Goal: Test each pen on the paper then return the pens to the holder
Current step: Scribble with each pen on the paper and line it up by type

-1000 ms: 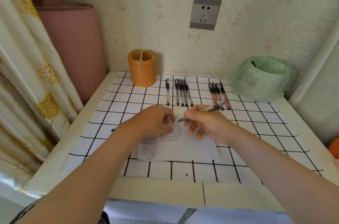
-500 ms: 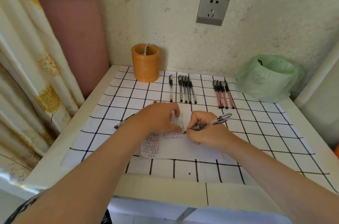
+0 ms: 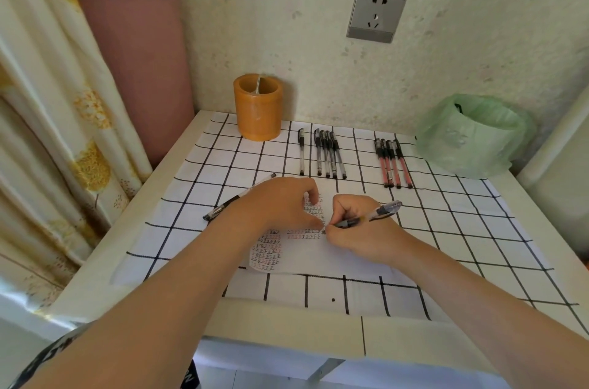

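Note:
My right hand (image 3: pixel 360 230) grips a clear-barrelled black pen (image 3: pixel 381 212), and its tip touches the white paper (image 3: pixel 318 258) beside rows of small written marks. My left hand (image 3: pixel 280 206) rests on the paper's upper left part, fingertips pressing it down. Another black pen (image 3: pixel 234 201) lies slanted on the cloth, partly hidden under my left hand. The orange pen holder (image 3: pixel 258 108) stands at the back by the wall. To its right lie a single black pen (image 3: pixel 301 151), a row of several black pens (image 3: pixel 330 155) and several red pens (image 3: pixel 393 165).
A black-grid white cloth (image 3: pixel 462 229) covers the small table. A green plastic bag (image 3: pixel 471 136) sits at the back right. A wall socket (image 3: pixel 377 10) is above the pens. A pink roll (image 3: pixel 137 53) and a curtain (image 3: pixel 47 101) stand to the left.
My right hand lowered the pen from above the paper until its tip met the sheet near the marks. My left hand stayed on the paper. The view shifted slightly.

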